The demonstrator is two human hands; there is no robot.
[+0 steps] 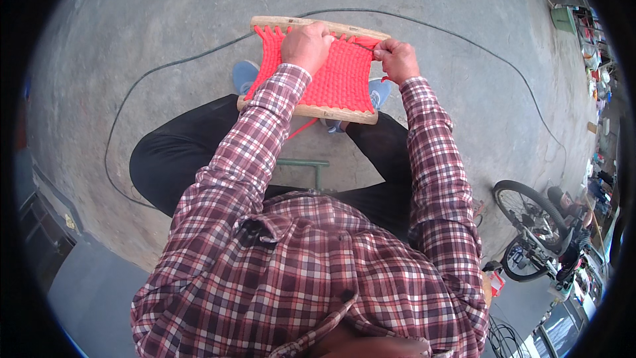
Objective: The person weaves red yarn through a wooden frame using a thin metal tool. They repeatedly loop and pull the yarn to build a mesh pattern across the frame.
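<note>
In front of me, between my knees, is a stool seat of woven red cord (341,76), stretched between a far wooden bar (354,30) and a near wooden bar (338,115). My left hand (307,48) is closed at the far edge of the weave, its fingertips pinched on red strands near the far bar. At the far right corner my right hand (399,61) is closed around the end of a thin dark rod (361,46), which lies along the strands toward my left hand. A short red cord end (385,79) hangs beside the right fingers. What lies inside both grips is partly hidden.
A black cable (165,65) loops over the concrete floor (199,6) behind the seat. A green metal bar (301,162) stands between my legs, with a red cord (303,128) near it. On the right are a bicycle (530,225), a green container (563,20) and clutter.
</note>
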